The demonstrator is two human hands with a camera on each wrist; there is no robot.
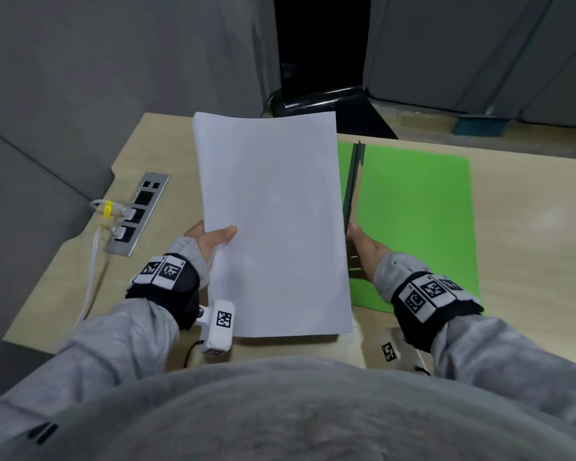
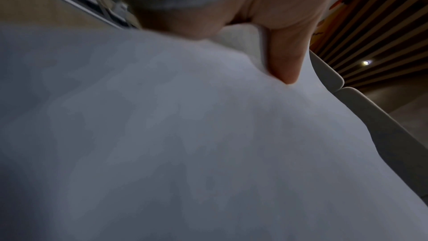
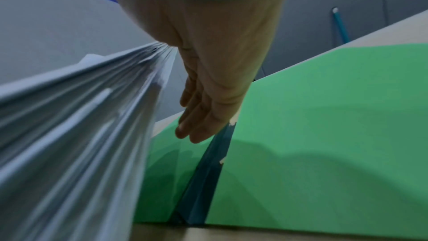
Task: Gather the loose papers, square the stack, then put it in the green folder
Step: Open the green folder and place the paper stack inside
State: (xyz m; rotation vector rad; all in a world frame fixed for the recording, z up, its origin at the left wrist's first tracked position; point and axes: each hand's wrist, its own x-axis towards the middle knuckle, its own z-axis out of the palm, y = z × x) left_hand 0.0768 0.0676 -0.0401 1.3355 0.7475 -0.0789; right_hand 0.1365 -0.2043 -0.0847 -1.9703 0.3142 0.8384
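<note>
A stack of white papers point(image 1: 273, 224) is held tilted above the wooden desk point(image 1: 529, 207). My left hand point(image 1: 210, 241) grips its left edge, thumb point(image 2: 284, 58) on top of the sheets point(image 2: 185, 135) and the fingers hidden underneath. My right hand point(image 1: 366, 244) is flat with straight fingers point(image 3: 197, 116) alongside the stack's right edge point(image 3: 81, 125), holding nothing. The green folder point(image 1: 416, 221) lies open on the desk under and to the right of the stack, its dark spine point(image 3: 203, 171) below my right fingers. The stack hides the folder's left flap.
A metal socket panel point(image 1: 137, 214) with white cables plugged in is set into the desk at the left. Grey partitions stand behind and to the left. A black stand base point(image 1: 320, 101) is beyond the far edge. The desk's front edge is close to my body.
</note>
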